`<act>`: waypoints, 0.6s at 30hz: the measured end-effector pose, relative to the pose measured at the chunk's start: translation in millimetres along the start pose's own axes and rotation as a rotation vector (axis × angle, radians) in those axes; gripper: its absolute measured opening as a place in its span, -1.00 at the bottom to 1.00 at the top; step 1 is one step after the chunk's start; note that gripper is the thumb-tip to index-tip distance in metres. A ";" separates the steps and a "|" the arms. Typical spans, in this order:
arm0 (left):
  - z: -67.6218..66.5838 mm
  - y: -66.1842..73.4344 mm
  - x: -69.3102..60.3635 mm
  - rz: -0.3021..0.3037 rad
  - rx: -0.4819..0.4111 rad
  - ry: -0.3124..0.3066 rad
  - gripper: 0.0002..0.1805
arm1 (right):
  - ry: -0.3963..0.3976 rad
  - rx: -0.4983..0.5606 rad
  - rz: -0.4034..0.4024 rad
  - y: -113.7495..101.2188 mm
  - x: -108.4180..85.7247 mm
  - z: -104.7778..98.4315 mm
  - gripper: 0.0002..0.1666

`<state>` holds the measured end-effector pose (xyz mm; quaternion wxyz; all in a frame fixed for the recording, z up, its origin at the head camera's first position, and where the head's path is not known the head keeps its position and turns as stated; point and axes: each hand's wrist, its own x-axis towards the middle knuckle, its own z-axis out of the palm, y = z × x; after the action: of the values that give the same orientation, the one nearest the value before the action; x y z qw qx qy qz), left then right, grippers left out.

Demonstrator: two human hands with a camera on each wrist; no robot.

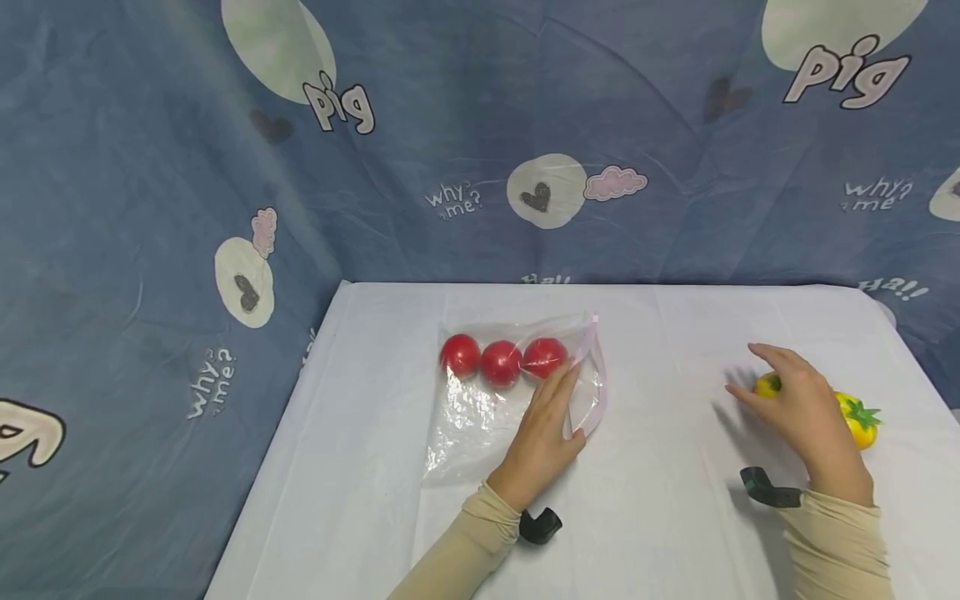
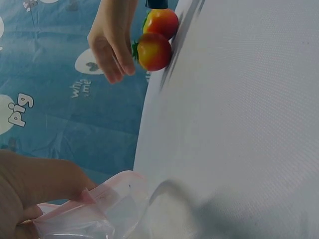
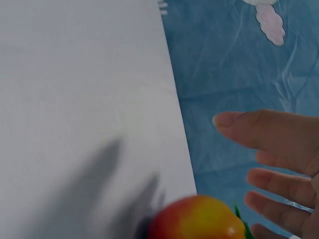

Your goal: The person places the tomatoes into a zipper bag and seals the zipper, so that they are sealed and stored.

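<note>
One blue printed backdrop [image 1: 420,100] rises behind and to the left of the white table [image 1: 660,475], which takes up most of the lower part of the head view. On the table lies a clear bag [image 1: 472,429], its pink-edged mouth [image 1: 602,390] turned toward the person's right. The left hand [image 1: 540,442] lies across that mouth with fingers extended and thumb spread away; film rests against them, but whether they pinch it or merely press it cannot be told. The right hand [image 1: 806,408], well apart from the bag, hangs at the table's right side, thumb and fingers parted in a wide curve and holding nothing.

Three red balls [image 1: 501,364] rest in a row inside the bag, along its far side. An inner fruit [image 1: 767,385] and an outer fruit [image 1: 861,431], both yellow and red, sit by the right hand, clearly the nearer of the two hands. Any grasp would seem to turn on the inner one: it shows below the gap between thumb and forefinger, and the left wrist view puts the hand above it rather than around it. The outer one lies just past the back of the hand. Both are roundish, without a marked long axis, their green crowns facing up; whether a fingertip touches the inner crown is unclear.
</note>
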<state>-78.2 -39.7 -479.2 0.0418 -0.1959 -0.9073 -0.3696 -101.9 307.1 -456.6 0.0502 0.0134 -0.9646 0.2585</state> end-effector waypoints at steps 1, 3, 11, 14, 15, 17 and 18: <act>0.0 0.3 0.1 0.002 0.002 0.001 0.06 | -0.003 -0.004 0.019 1.8 -1.2 -2.4 -0.13; -0.1 0.4 0.4 0.006 0.004 0.003 0.06 | -0.010 -0.013 0.052 7.0 -3.6 -6.3 -0.10; 0.0 -0.2 0.7 0.008 0.008 0.006 0.06 | -0.081 -0.045 0.127 16.1 -5.6 -10.5 -0.10; 0.4 -0.4 0.8 0.008 0.013 0.006 0.06 | -0.093 -0.049 0.151 17.0 -4.9 -9.7 -0.10; 0.5 -0.5 0.8 0.008 0.015 0.006 0.06 | -0.092 -0.052 0.160 17.2 -4.7 -9.6 -0.10; 0.7 -0.6 0.7 0.010 0.018 0.007 0.06 | -0.090 -0.057 0.178 17.6 -4.5 -9.6 -0.10; 0.7 -0.5 0.7 0.011 0.018 0.008 0.06 | -0.088 -0.058 0.184 17.8 -4.6 -9.6 -0.11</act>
<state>-79.1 -39.3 -479.9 0.0492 -0.1991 -0.9093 -0.3621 -97.4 327.3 -457.6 -0.0159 -0.0653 -0.9701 0.2333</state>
